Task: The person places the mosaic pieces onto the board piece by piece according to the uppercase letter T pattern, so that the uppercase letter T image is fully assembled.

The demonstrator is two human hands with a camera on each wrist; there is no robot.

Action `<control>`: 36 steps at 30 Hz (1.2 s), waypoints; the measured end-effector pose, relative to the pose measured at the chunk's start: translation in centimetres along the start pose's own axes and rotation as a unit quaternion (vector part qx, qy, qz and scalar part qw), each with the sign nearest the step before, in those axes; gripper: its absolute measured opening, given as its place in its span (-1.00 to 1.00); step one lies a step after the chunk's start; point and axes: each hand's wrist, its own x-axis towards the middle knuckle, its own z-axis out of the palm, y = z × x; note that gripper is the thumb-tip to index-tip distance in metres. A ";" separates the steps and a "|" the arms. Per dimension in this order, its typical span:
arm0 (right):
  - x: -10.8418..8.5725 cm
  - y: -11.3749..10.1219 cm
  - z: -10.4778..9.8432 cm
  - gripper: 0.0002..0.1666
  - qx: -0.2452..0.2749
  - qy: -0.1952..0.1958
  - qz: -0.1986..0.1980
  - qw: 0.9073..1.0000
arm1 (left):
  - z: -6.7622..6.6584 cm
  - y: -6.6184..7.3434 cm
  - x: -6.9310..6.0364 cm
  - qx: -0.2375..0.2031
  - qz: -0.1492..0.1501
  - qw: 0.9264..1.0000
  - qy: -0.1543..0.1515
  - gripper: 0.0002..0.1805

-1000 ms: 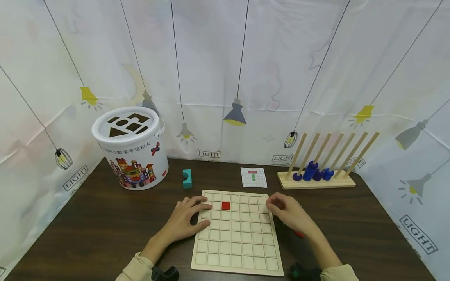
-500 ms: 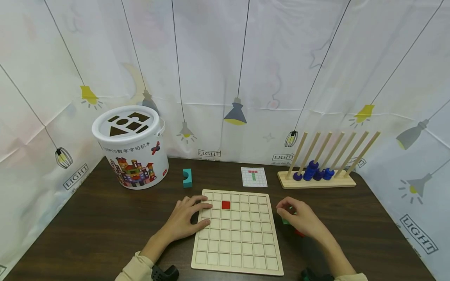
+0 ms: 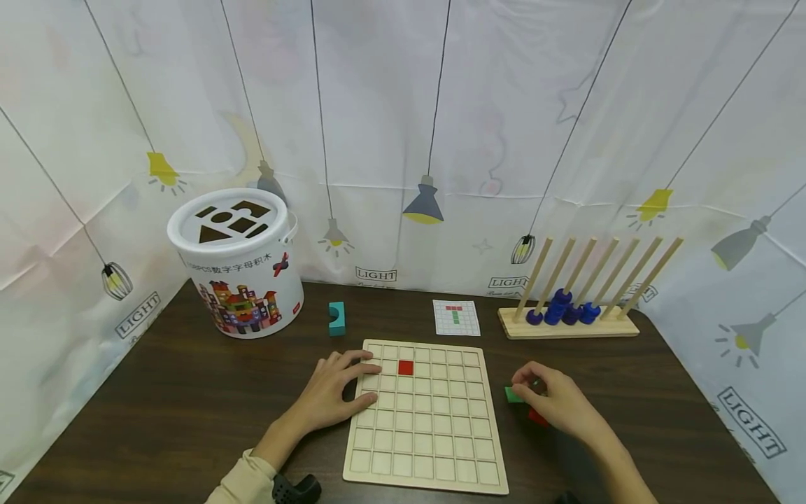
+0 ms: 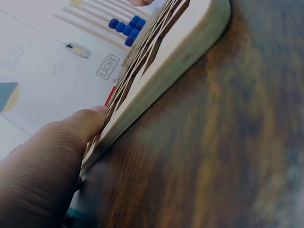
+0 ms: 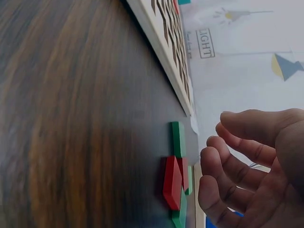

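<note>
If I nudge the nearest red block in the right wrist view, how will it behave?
The red block looks stiff, given its crisp edges. Its flat, low shape suggests sliding rather than rolling. It may bump a green block close beside it.

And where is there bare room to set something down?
Bare tabletop: between the bucket and the left hand; also right of the right hand, in front of the peg rack. Crowded: by that hand, where red tiles and green tiles lie.

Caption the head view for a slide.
Left hand resting on a wooden grid board with one red tile; right hand near loose red and green tiles.
</note>
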 end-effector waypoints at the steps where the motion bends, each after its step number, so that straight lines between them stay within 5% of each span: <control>1: -0.1 0.1 0.0 -0.81 -0.007 0.002 0.000 1.000 | 0.0 0.0 0.0 -0.001 0.000 1.000 0.001 -0.54; 36: -2.7 1.7 0.1 -0.73 -0.065 -0.029 0.021 0.997 | -0.1 0.0 0.0 0.002 -0.013 1.000 -0.012 -0.53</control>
